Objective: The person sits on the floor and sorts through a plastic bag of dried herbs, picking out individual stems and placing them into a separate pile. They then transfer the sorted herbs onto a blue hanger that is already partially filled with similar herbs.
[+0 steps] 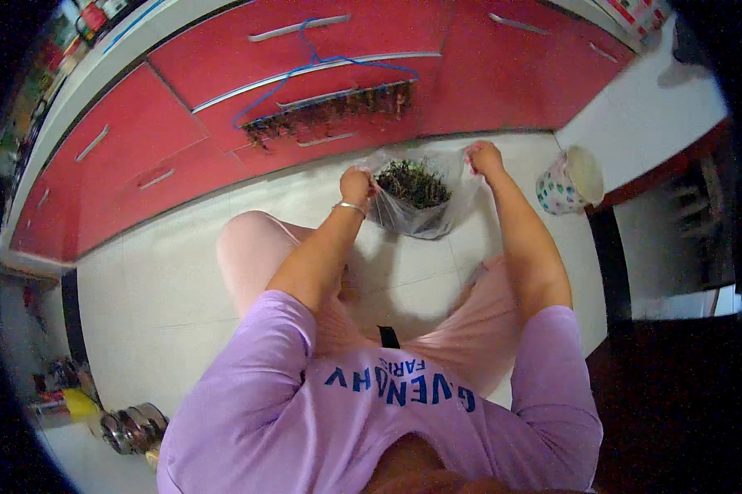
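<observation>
A clear plastic bag (pixel 425 223) holds a heap of dark green and brown dried plant stems (pixel 415 184) above the tiled floor. My left hand (pixel 357 184), with a bangle on its wrist, grips the bag's left edge. The opposite edge is pinched in my right hand (pixel 484 159), so the mouth is spread wide. Beyond the bag, a blue wire hanger (pixel 312 57) hangs at a drawer handle of the red cabinets, with a row of dark dried plant pieces (pixel 340 114) along its lower bar.
Red cabinet fronts (pixel 179 154) with metal handles run across the far side, under a cluttered counter. A patterned waste bin (pixel 559 185) stands on the floor at the right, near a white panel. Metal pots (pixel 134 427) sit at the lower left. My bent legs flank the floor below the bag.
</observation>
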A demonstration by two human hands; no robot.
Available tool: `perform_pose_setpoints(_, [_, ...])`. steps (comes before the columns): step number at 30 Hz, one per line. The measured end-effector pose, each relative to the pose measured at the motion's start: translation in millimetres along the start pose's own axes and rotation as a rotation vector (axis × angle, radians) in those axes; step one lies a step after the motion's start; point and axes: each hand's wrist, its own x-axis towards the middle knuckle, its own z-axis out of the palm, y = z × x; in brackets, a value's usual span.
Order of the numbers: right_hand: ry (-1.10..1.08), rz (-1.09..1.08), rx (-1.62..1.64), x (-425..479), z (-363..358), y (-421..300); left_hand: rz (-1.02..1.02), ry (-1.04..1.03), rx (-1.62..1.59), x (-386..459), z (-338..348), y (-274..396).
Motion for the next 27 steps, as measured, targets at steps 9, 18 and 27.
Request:
perform_pose_setpoints(9, [0.062,-0.389,-0.53,20,25,-68,0.371,0.317,1.355,7,-4,43])
perform_pose_setpoints(18, [0.144,-0.066,0.263,42,54,-146,1.073,0.074,1.151,18,72,182])
perform_pose_setpoints(27, [0.324,-0.414,0.594,112,82,-114,1.134,0.046,1.409,53,129,169])
